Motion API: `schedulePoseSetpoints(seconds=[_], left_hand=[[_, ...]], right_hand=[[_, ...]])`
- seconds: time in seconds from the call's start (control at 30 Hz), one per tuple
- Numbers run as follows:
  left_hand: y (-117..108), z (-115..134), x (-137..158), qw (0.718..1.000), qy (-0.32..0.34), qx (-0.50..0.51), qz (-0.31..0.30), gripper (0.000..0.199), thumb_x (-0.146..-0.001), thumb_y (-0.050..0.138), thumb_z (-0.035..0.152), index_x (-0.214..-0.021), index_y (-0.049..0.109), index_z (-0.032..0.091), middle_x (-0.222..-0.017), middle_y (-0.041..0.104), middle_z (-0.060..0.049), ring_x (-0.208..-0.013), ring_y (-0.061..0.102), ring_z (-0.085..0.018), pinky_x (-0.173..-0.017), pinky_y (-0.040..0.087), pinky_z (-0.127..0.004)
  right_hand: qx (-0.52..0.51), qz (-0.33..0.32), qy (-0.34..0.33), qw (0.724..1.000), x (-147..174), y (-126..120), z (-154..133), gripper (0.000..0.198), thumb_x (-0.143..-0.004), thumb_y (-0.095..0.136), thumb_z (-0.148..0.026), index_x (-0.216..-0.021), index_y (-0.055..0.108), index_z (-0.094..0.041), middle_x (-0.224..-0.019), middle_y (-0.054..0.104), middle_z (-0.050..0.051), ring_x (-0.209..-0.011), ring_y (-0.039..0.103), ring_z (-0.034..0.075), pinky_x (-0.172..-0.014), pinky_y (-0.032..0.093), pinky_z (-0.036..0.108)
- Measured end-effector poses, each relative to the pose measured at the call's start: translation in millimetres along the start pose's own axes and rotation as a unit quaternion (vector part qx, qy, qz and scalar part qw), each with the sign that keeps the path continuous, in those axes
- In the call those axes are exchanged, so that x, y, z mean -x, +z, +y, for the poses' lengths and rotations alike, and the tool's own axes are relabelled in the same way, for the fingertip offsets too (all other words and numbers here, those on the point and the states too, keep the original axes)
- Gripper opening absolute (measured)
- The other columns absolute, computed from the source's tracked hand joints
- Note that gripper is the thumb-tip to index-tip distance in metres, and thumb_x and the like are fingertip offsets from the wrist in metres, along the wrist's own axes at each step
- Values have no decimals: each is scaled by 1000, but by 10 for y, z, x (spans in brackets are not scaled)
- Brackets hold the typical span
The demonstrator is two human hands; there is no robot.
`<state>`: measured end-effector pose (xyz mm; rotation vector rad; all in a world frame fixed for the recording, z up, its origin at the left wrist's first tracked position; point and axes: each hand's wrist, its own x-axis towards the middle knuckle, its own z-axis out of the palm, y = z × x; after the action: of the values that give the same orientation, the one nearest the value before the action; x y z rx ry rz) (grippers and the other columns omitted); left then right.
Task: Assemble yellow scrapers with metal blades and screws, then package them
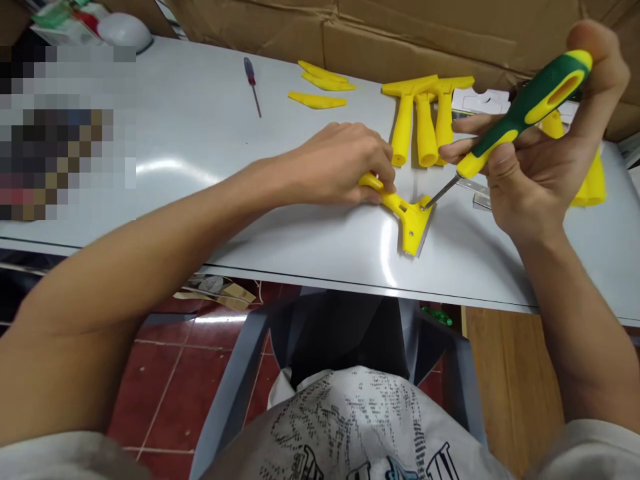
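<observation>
My left hand [353,163] is closed around the handle of a yellow scraper [411,220] and holds it near the white tabletop. The scraper's wide head carries a thin metal blade along its edge, and a small screw shows on its face. In my right hand [543,167] is a green and yellow screwdriver [525,110], slanting down to the left. Its tip meets the scraper head by the upper corner. My right thumb and fingers are around the lower handle, with the forefinger on its butt end.
Yellow scraper handles [403,127] lie behind the scraper, with more yellow parts [593,180] beyond my right hand. Several thin yellow pieces [317,100] and a small screwdriver [253,87] lie farther back. Cardboard [425,40] lines the table's rear. Metal strips [480,197] lie beside my right hand.
</observation>
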<state>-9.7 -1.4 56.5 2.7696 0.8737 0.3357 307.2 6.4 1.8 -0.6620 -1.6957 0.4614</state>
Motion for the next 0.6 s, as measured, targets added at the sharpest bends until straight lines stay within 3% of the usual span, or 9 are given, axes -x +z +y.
schedulePoseSetpoints(seconds=[0.1,0.2,0.3,0.47,0.6], left_hand=[[48,-63,8,999,17,24,18,15,-112,84,36,-119,97,31,-114,88,-6,-116,82,-30,-95,54,-39],[83,-99,12,999,26,32,26,21,-115,82,46,-119,96,32,-115,88,-6,-119,83,-31,-99,56,-40],[83,-103,8,999,27,26,24,20,-115,80,43,-118,97,31,-116,88,-6,-119,83,-30,-99,56,-40],[82,-94,2,999,27,28,24,19,-114,80,40,-118,97,32,-115,89,-5,-119,82,-30,-98,55,-39],[110,-97,0,999,30,30,32,22,-114,77,40,-121,97,32,-118,89,-6,-124,80,-30,-100,55,-39]], right_hand=[[12,-18,24,999,15,39,-96,103,-82,81,-108,-166,39,-65,-195,19,-11,-120,87,30,-94,85,58],[18,-20,38,999,29,57,-170,99,-86,81,-104,-166,39,-64,-196,17,-11,-121,86,30,-99,84,58],[13,-23,35,999,42,49,-197,91,-92,82,-98,-167,40,-66,-196,19,-12,-124,86,30,-103,85,58],[-26,-75,3,997,38,-2,-274,71,-105,88,-73,-166,51,-82,-191,25,-21,-133,86,29,-113,82,61],[-5,-88,57,994,36,-24,-395,81,-101,89,-81,-171,49,-75,-198,23,-20,-145,83,36,-126,76,66]])
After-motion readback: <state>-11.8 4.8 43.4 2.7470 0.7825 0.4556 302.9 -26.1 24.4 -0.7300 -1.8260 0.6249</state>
